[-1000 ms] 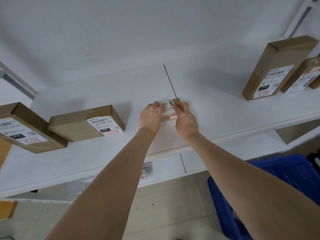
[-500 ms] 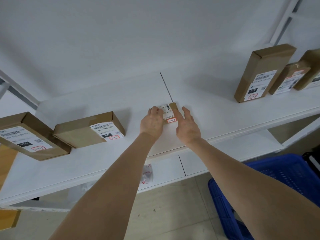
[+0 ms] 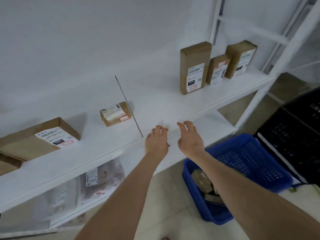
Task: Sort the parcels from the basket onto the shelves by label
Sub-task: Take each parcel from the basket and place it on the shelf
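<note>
Hovering at the front edge of the white shelf (image 3: pixel 155 104), the left hand (image 3: pixel 156 141) and the right hand (image 3: pixel 190 139) are both empty, side by side with a gap between them. Their fingers are loosely bent and slightly spread, and nothing is pinched or gripped. Whether the fingertips brush the shelf surface cannot be told. The small parcel (image 3: pixel 116 113) lies flat on the shelf with its label up, just left of the dark seam (image 3: pixel 129 106), apart from both hands and further back than the left one. A flat box (image 3: pixel 39 137) rests further left on the same shelf, and a tall box (image 3: pixel 194 68) stands upright further right, with two more boxes beside it. The blue basket (image 3: pixel 251 158) sits on the floor under the right forearm, with brown parcels (image 3: pixel 202 182) inside it.
</note>
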